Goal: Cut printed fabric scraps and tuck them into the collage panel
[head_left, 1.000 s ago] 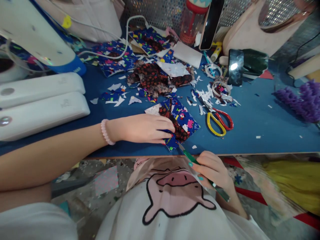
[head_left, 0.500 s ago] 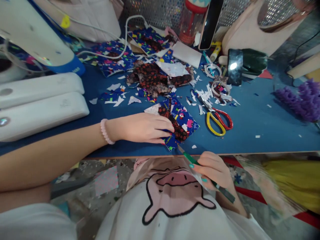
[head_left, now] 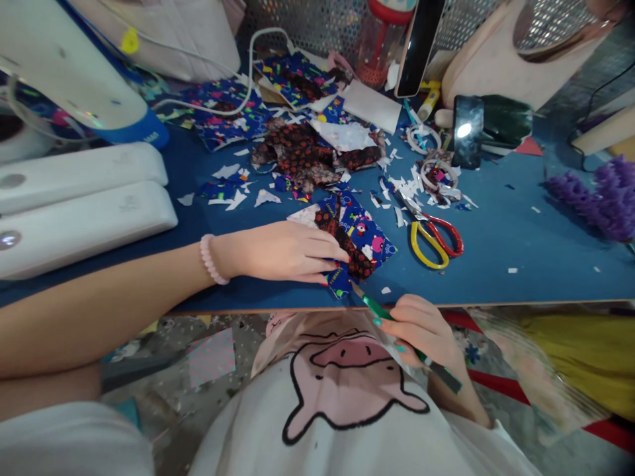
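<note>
My left hand point(head_left: 292, 252), with a pink bead bracelet at the wrist, lies with outstretched fingers on a blue patterned piece point(head_left: 364, 228). That piece carries cartoon prints and a dark lace-like strip with red spots. Whether it is paper or cloth I cannot tell. My right hand point(head_left: 421, 330) is closed around a green-handled craft knife point(head_left: 376, 308). The blade tip is at the piece's near edge, just right of my left fingertips. Red-and-yellow-handled scissors point(head_left: 430, 237) lie partly open to the right of the piece.
Crumpled dark spotted fabric point(head_left: 297, 155) and blue patterned sheets point(head_left: 225, 112) lie behind, among white scraps point(head_left: 268, 197). White cases point(head_left: 84, 221) stand left. A phone point(head_left: 419, 49), a lit lamp point(head_left: 466, 131) and purple flowers point(head_left: 600, 198) are toward the back and right. The table edge is close to me.
My right hand and the craft knife have shifted very slightly up and left. My left hand stays on the patterned piece, its fingers a touch further right.
</note>
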Tool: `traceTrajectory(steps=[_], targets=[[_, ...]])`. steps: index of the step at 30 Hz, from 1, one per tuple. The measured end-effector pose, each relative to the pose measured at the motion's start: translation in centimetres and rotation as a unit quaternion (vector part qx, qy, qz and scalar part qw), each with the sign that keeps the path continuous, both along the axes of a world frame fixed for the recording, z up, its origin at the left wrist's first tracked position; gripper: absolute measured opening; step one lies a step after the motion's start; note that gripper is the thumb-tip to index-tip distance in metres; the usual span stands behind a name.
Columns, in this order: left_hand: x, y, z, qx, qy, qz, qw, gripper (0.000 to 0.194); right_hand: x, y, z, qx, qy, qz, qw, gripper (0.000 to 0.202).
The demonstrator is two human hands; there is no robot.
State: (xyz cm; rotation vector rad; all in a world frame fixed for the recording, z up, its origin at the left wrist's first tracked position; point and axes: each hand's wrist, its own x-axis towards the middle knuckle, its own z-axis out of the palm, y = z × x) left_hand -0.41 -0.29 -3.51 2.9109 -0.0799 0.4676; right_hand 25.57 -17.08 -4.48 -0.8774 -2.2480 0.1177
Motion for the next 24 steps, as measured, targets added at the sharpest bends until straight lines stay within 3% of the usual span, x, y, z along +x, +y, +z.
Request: traceTrajectory(steps=[7,13,18,24], targets=[[0.3,0.1,-0.1,0.031,-0.014,-0.016,0.999,0.031,0.2,0.4,-0.5,0.003,-0.008,0.003,1.0,0.022],[0.4,0.0,0.1,0.04,-0.019,-0.021,0.999,0.033,0.8,-0.7,-0.9,-0.017,0.055,-0.003,0.998,0.026],[0.4,0.0,0.0,0.039,0.0,-0.018,0.999,0.034,0.9,-0.7,-0.9,-0.007,0.032,-0.013,0.999,0.024],[0.5,0.0,0.2,0.09,-0.019,-0.024,0.995,0.037,1.2,-0.5,-0.7,0.019,0.064,-0.001,0.998,0.03]])
